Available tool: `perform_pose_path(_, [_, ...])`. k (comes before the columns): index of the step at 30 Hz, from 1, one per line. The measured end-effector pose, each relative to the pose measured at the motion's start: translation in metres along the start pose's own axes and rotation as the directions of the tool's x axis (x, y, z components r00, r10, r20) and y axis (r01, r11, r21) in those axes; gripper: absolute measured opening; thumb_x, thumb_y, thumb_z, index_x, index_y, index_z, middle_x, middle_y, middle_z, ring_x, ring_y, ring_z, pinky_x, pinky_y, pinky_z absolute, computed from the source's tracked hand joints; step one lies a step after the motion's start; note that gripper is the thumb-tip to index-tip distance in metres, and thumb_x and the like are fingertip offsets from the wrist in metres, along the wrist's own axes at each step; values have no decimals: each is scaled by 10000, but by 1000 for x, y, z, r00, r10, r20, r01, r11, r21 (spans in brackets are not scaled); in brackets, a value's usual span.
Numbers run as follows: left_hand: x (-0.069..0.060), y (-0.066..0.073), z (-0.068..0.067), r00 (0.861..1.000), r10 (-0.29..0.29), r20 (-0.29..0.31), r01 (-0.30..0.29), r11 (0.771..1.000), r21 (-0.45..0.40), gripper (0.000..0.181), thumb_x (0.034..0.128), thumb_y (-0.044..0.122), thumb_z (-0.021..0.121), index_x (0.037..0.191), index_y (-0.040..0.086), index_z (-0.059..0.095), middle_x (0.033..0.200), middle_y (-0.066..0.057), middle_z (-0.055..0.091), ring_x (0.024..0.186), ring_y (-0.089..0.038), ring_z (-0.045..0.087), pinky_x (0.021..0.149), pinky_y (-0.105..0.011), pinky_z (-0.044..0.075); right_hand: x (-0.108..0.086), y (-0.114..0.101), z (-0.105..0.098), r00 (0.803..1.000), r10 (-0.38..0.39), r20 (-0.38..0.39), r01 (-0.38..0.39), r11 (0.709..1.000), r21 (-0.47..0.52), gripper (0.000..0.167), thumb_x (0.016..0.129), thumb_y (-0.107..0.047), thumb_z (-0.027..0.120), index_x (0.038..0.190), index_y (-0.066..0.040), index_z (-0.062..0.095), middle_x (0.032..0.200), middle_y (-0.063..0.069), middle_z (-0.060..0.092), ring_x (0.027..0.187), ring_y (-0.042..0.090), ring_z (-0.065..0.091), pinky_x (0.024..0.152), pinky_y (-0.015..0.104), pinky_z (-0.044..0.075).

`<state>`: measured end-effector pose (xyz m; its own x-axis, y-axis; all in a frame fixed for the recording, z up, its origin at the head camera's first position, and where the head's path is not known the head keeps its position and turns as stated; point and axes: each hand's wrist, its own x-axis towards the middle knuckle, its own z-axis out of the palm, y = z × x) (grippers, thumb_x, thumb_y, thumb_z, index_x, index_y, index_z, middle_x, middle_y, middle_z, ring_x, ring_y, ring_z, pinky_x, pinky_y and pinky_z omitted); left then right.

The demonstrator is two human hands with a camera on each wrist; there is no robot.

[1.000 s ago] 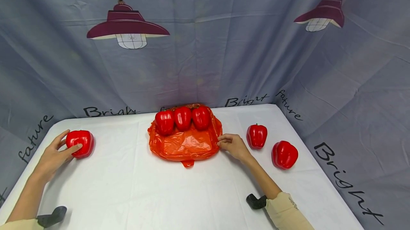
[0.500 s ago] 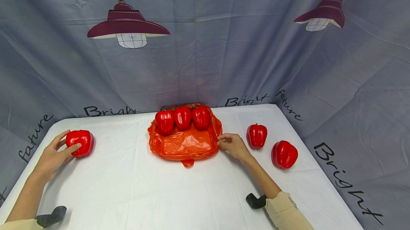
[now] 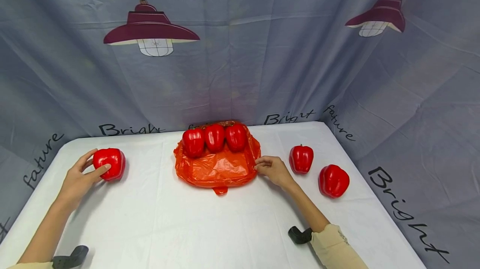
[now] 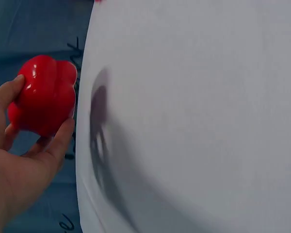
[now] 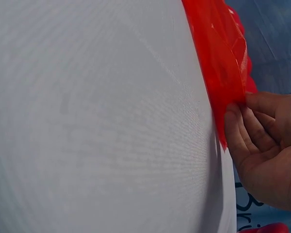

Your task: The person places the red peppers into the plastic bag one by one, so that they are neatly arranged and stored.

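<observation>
L hand (image 3: 76, 179) is clamped on a shiny red pepper (image 3: 109, 165), thumb on one side, fingers on the other. In the left wrist view the dark shadow is apart from the pepper, so it's prob. up off the worktop (image 3: 210, 231) a bit. R hand (image 3: 273, 171) has thumb & fingertips pinched on the 3 o'clock edge of a thin red-orange bag (image 3: 217, 172). From the bag, the held pepper is at 9 o'clock, well apart from it.

3 more peppers (image 3: 215, 138) stand in a row at the bag's 12 o'clock end; can't tell how deep in they sit. Past R hand, one loose pepper (image 3: 301, 159) is at 2 o'clock & another loose pepper (image 3: 333, 181) just past 3 o'clock, both on the worktop. At 12 o'clock, behind it all, hangs a gray-blue cloth (image 3: 225, 69) w/ lamps on it.

I think the step in hand is a carry: L has the pepper, R keeps the bag steady. Next move prob. calls for L to go toward 3 o'clock, over the bag's bare front, w/o bumping the row, while R doesn't tug the edge.
</observation>
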<state>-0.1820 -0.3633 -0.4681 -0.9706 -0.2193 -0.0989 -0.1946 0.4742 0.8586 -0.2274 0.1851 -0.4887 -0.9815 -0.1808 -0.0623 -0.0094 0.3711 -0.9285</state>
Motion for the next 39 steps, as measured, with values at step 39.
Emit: perform_pose_path(39, [-29,103,156,953,195,232,-155,971,-181,727,911,270,746,1518,180,356,1451,-175,419,1144,-381,552,890,-443,545,2,7,0,1000,4,-7,-5,1000,-11,177,938,-28,673,1091,56,701,986,128,729,866,193,680,794,274,574])
